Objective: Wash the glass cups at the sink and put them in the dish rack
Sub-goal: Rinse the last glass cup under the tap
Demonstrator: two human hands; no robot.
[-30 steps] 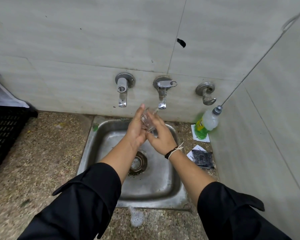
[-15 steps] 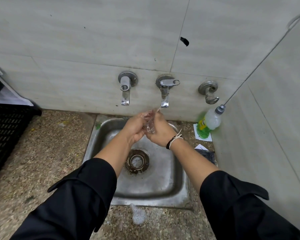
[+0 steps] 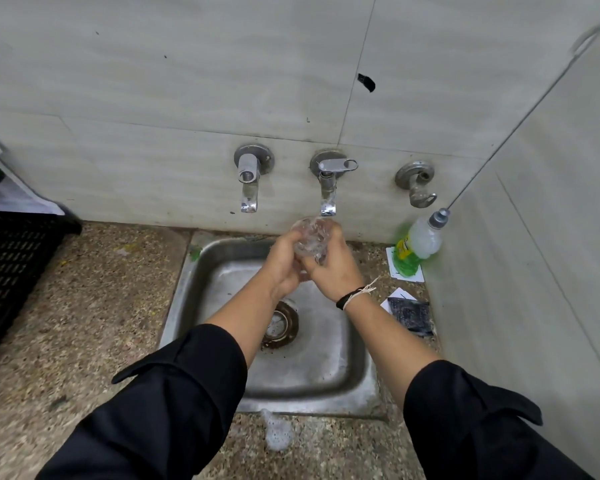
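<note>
I have the fingers [image 3: 293, 252] of both hands curled round the glass cup [image 3: 309, 237], left hand [image 3: 284, 268] and right hand [image 3: 336, 271] cupping it under the running tap [image 3: 327, 188] above the sink [image 3: 354, 362]. It looks wet, light, brittle; I'd grip the wall, probably not the rim.

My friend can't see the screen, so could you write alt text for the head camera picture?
Two hands, left hand and right hand, hold a glass cup under water running from the middle tap, above a steel sink. A green soap bottle stands at the right by the wall, and a black crate sits on the counter at the left.
</note>
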